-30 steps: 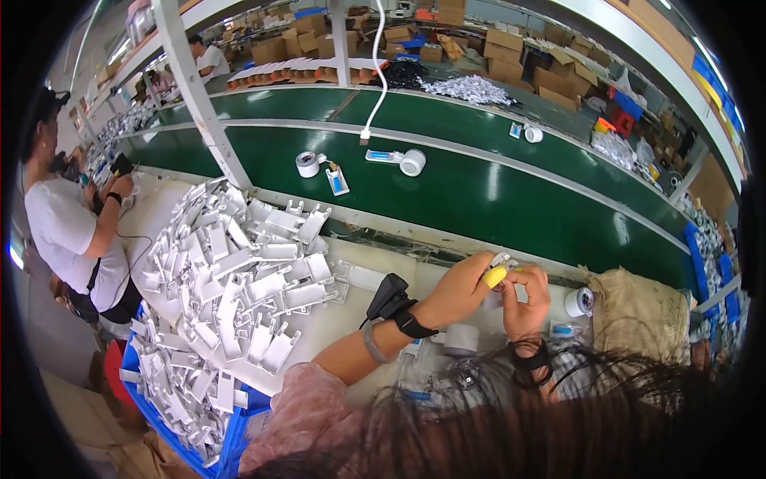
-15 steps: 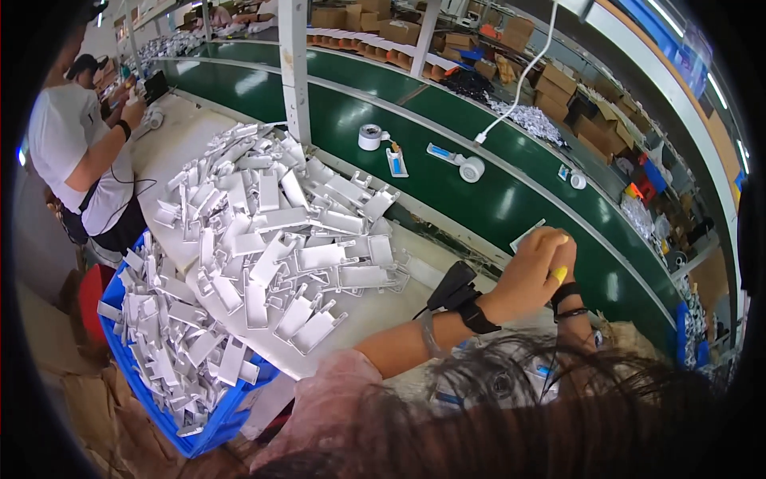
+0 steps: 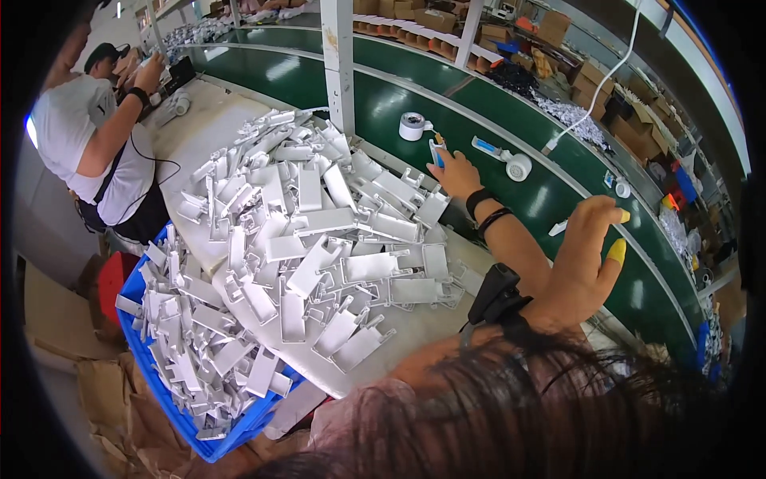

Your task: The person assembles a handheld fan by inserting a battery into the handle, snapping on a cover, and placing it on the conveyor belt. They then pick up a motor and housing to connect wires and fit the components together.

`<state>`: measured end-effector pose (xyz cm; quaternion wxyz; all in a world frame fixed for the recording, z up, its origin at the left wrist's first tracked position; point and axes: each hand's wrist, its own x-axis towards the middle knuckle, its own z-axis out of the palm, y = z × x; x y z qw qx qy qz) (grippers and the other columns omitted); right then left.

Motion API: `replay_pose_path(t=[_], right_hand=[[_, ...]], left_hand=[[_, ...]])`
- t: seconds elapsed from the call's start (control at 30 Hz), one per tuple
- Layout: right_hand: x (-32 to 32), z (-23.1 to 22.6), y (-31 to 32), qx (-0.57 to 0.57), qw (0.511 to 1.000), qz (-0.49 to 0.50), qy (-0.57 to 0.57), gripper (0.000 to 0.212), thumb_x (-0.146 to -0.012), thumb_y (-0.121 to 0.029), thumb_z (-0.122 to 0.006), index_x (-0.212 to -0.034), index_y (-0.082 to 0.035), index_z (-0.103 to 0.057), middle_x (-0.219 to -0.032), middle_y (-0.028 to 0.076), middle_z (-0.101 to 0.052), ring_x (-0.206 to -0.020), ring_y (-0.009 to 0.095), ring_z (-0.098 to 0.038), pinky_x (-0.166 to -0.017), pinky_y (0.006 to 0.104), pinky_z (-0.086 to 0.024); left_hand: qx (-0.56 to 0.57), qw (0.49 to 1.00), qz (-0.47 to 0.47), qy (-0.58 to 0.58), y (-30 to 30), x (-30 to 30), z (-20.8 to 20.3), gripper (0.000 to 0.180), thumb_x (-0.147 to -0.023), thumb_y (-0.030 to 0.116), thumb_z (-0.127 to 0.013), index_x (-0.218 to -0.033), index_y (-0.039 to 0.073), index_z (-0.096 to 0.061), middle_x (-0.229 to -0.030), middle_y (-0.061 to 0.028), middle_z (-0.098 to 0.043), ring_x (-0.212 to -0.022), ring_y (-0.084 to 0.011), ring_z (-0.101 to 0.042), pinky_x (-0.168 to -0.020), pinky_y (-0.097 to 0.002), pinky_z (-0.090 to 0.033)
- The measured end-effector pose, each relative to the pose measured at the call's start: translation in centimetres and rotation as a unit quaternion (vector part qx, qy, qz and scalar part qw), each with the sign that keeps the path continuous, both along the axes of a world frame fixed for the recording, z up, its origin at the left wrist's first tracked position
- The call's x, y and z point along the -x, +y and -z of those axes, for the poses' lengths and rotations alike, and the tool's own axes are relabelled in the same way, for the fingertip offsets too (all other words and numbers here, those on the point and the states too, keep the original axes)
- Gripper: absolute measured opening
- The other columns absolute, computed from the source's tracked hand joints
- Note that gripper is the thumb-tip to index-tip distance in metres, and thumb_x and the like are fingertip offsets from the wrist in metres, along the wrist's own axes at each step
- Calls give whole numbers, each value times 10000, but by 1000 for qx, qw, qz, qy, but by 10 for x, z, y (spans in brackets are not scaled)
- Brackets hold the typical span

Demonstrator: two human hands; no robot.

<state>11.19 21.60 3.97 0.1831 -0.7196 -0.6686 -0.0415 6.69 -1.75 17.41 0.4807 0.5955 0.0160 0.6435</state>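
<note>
My arms are crossed, the right forearm passing beyond the left. My right hand (image 3: 458, 172) reaches over the green conveyor belt, its fingers closed around a small white part with a blue strip (image 3: 436, 152). Beside it on the belt sits a round white housing (image 3: 412, 126). My left hand (image 3: 589, 259), with yellow covers on the thumb and a fingertip, is raised over the belt with its fingers apart and nothing in them. A small white piece (image 3: 558, 229) lies on the belt close by, partly hidden by that hand. A black device is strapped to my left wrist.
A large heap of white plastic casings (image 3: 319, 219) covers the worktable. More fill a blue crate (image 3: 215, 451) at the lower left. Another white round unit with a blue-striped part (image 3: 518, 167) lies on the belt. A metal post (image 3: 337, 64) rises beyond the heap. A co-worker (image 3: 104, 136) stands at left.
My hands were close together over the belt and have separated. The right has moved left onto the blue-striped part; the left has spread its fingers. The view has shifted slightly.
</note>
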Motion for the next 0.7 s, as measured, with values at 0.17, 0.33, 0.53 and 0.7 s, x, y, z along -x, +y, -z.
replay_pose_path(t=[0.17,0.33,0.53,0.7], right_hand=[[-18,7,7,17,997,17,-76,356,-861,-335,-637,-1196,-229,-574,-938,126,-649,-892,346,-627,-706,472,-515],[-37,3,-20,-12,991,-41,-130,198,-856,-249,-632,-1051,-213,-634,-868,121,-637,-838,328,-635,-706,446,-509],[-67,4,-35,56,989,8,-139,429,-791,-404,-657,-1022,-49,-586,-989,146,-607,-943,319,-603,-752,466,-495],[-48,23,-15,-145,986,2,-86,446,-787,-409,-679,-1049,-62,-576,-989,138,-614,-926,315,-606,-774,449,-490]], left_hand=[[11,1000,-17,-16,2,1,-6,418,-790,-52,-541,-1184,75,-478,-1281,-145,-413,-1115,-283,-449,-814,-333,-433],[8,999,43,14,-6,-4,-1,370,-782,-48,-548,-1126,79,-499,-1272,-136,-421,-1114,-276,-472,-771,-326,-464],[-11,997,76,2,-12,-16,3,368,-739,-74,-563,-1076,52,-488,-1185,-180,-440,-1154,-367,-428,-972,-414,-348],[-24,998,54,28,-10,-9,6,354,-766,-56,-559,-1090,81,-515,-1216,-111,-452,-1076,-249,-484,-742,-310,-466]])
